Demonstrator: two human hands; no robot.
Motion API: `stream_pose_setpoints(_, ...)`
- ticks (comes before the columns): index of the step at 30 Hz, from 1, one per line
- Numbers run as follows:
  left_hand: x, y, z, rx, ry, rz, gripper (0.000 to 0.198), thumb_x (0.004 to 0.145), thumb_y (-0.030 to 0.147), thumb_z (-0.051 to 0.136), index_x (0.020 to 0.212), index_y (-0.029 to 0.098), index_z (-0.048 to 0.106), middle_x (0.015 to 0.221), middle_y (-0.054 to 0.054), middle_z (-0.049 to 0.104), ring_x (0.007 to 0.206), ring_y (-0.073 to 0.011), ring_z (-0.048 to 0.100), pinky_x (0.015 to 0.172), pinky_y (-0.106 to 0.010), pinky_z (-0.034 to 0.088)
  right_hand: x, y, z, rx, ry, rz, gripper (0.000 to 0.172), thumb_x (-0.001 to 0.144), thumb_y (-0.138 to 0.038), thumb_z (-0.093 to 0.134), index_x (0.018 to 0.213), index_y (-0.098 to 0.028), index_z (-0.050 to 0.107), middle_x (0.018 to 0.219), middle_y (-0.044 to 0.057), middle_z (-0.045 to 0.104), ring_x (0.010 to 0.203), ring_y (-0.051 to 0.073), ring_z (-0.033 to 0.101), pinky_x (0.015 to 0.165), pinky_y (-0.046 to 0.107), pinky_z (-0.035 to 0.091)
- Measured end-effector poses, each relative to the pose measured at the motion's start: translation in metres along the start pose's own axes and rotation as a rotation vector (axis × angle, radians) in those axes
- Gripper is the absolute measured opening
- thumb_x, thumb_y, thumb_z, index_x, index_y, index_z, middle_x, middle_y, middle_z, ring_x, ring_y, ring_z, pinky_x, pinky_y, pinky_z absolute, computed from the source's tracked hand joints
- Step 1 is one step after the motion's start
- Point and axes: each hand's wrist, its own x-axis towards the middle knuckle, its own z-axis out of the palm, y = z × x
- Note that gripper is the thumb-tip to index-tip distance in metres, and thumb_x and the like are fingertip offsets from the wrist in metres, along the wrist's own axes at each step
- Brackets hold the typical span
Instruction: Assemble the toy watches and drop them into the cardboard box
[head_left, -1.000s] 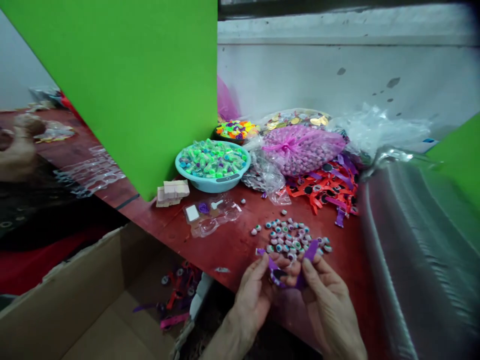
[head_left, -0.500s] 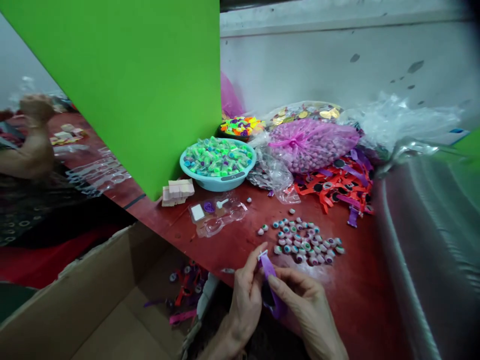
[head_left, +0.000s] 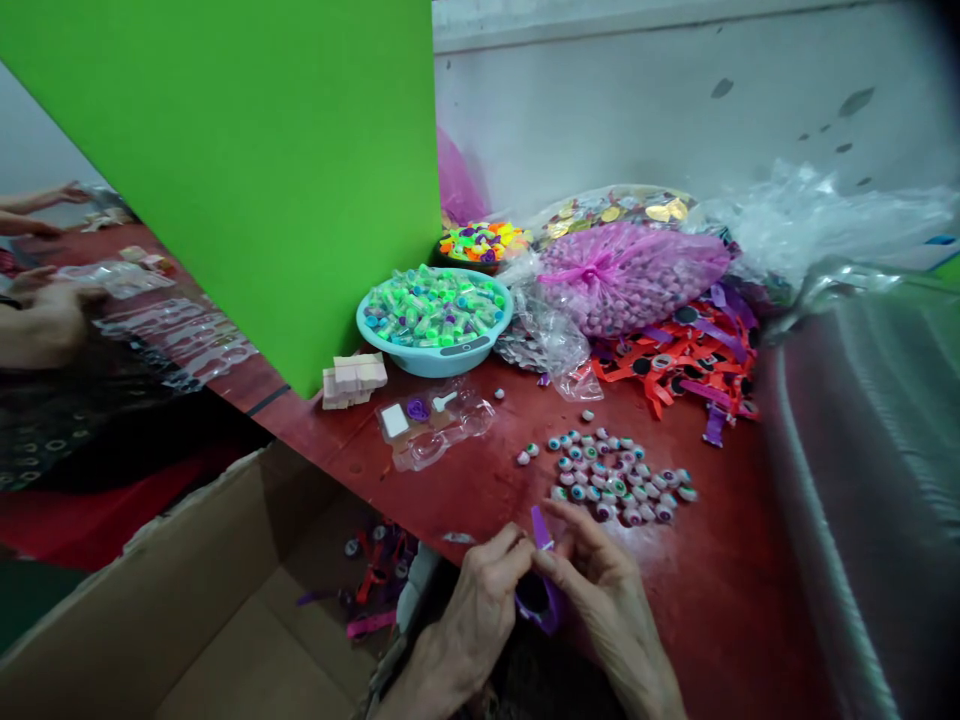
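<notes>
In the head view I have the left hand [head_left: 480, 610] and the right hand [head_left: 607, 600] close together at the near edge of the red-painted wooden bench [head_left: 457, 490]; their fingers are drawn narrow, pinching a narrow purple ribbon strip [head_left: 547, 608] that carries a round black disc [head_left: 534, 592], with its upper tip standing between them. Just ahead lies a loose cluster of small round plastic eyeballs [head_left: 615, 480] with blue or green irises; I judge these the easiest things to upset, since a stray knuckle or a swinging ribbon end could send them rolling off the bench into the open brown cardboard box [head_left: 202, 560] below left; a loosened pinch could also drop the strip past the bench edge, out of my view. Beyond sit a pale blue plastic bowl [head_left: 442, 362] of green capsules [head_left: 431, 305], a pink mesh bag of beads [head_left: 630, 275] and a tangle of orange and purple ribbons [head_left: 675, 365]; another person's forearm [head_left: 45, 325] shows at far left, past a bright green board [head_left: 225, 180]; the bowl's small grey label [head_left: 463, 347] is too blurred to read, and I can make out no brand or writing anywhere else.
</notes>
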Motion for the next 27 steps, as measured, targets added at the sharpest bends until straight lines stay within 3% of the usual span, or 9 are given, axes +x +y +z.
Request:
stream_pose_setpoints(3, -0.01, -0.004, -0.007, 0.061, -0.043, 0.042, 0.031, 0.091, 0.013, 0.036, 0.102, 0.021, 0.064, 0.099, -0.007, 0.062, 0.094, -0.0186, 0.058, 0.084, -0.027, 0.046, 0.003, 0.003, -0.008, -0.07, -0.148, -0.05, 0.022, 0.066, -0.032, 0.079, 0.084, -0.021, 0.074, 0.079, 0.001, 0.056, 0.076, 0.015, 0.054, 0.069, 0.026, 0.045)
stream_pose_setpoints(6, -0.012, 0.0, -0.01, 0.028, -0.078, 0.021, 0.033, 0.092, 0.013, 0.036, 0.108, 0.022, 0.063, 0.099, -0.006, 0.063, 0.092, -0.0176, 0.059, 0.083, -0.025, 0.046, 0.004, 0.005, -0.01, 0.112, -0.174, -0.033, 0.015, 0.067, -0.03, 0.079, 0.067, -0.018, 0.07, 0.093, 0.003, 0.056, 0.08, 0.013, 0.054, 0.068, 0.022, 0.044)
stream_pose_setpoints(8, -0.009, 0.006, -0.01, -0.004, -0.046, -0.051, 0.036, 0.09, 0.009, 0.034, 0.107, 0.021, 0.063, 0.093, -0.005, 0.063, 0.085, -0.0158, 0.06, 0.078, -0.023, 0.047, 0.003, 0.003, -0.007, 0.376, -0.131, 0.075, 0.017, 0.069, -0.032, 0.078, 0.072, -0.018, 0.068, 0.09, 0.002, 0.058, 0.079, 0.012, 0.055, 0.07, 0.022, 0.046)
stream_pose_setpoints(12, -0.008, 0.013, -0.006, -0.088, 0.165, -0.051, 0.031, 0.088, 0.007, 0.038, 0.102, 0.018, 0.063, 0.093, -0.005, 0.064, 0.087, -0.0151, 0.061, 0.079, -0.022, 0.045, 0.003, -0.007, -0.001, 0.904, 0.107, 0.176, 0.03, 0.06, -0.021, 0.083, 0.077, -0.017, 0.06, 0.073, -0.004, 0.054, 0.07, 0.009, 0.055, 0.072, 0.024, 0.05)
stream_pose_setpoints(15, -0.012, 0.016, 0.0, -0.253, 0.137, -0.047, 0.021, 0.089, 0.014, 0.044, 0.099, 0.018, 0.063, 0.095, -0.006, 0.063, 0.089, -0.0165, 0.06, 0.08, -0.024, 0.045, 0.004, -0.019, 0.002, 1.188, 0.152, 0.248, 0.034, 0.06, -0.001, 0.076, 0.076, -0.016, 0.05, 0.066, -0.007, 0.047, 0.056, 0.005, 0.047, 0.061, 0.021, 0.05)
stream_pose_setpoints(17, -0.014, 0.02, 0.002, -0.456, 0.071, -0.127, 0.018, 0.088, 0.025, 0.051, 0.1, 0.017, 0.062, 0.095, -0.006, 0.063, 0.088, -0.0178, 0.059, 0.077, -0.025, 0.045, 0.005, -0.026, 0.003, 1.312, 0.124, 0.254, 0.033, 0.064, 0.007, 0.065, 0.077, -0.017, 0.046, 0.063, -0.009, 0.042, 0.051, 0.004, 0.043, 0.053, 0.018, 0.047)
stream_pose_setpoints(20, -0.009, 0.028, 0.005, -0.773, 0.003, -0.301, 0.031, 0.082, 0.04, 0.06, 0.102, 0.016, 0.061, 0.091, -0.005, 0.061, 0.081, -0.0167, 0.056, 0.071, -0.025, 0.045, 0.005, -0.03, 0.003, 1.372, 0.08, 0.191, 0.031, 0.069, 0.009, 0.055, 0.08, -0.018, 0.044, 0.063, -0.008, 0.039, 0.049, 0.005, 0.041, 0.049, 0.018, 0.044)
stream_pose_setpoints(23, -0.001, 0.034, 0.008, -0.952, -0.051, -0.434, 0.028, 0.081, 0.037, 0.061, 0.097, 0.014, 0.06, 0.081, -0.004, 0.061, 0.073, -0.0155, 0.056, 0.07, -0.027, 0.045, 0.006, -0.029, 0.002, 1.379, 0.047, 0.157, 0.031, 0.069, 0.009, 0.052, 0.081, -0.018, 0.042, 0.063, -0.008, 0.038, 0.049, 0.006, 0.041, 0.047, 0.018, 0.043)
stream_pose_setpoints(27, -0.001, 0.031, 0.017, -0.972, 0.085, -0.47, 0.015, 0.071, 0.018, 0.066, 0.085, 0.014, 0.065, 0.077, 0.0, 0.061, 0.074, -0.0125, 0.052, 0.071, -0.022, 0.039, 0.009, -0.025, -0.003, 1.41, 0.041, 0.159, 0.033, 0.068, 0.01, 0.051, 0.08, -0.019, 0.04, 0.062, -0.009, 0.036, 0.049, 0.006, 0.04, 0.047, 0.018, 0.041)
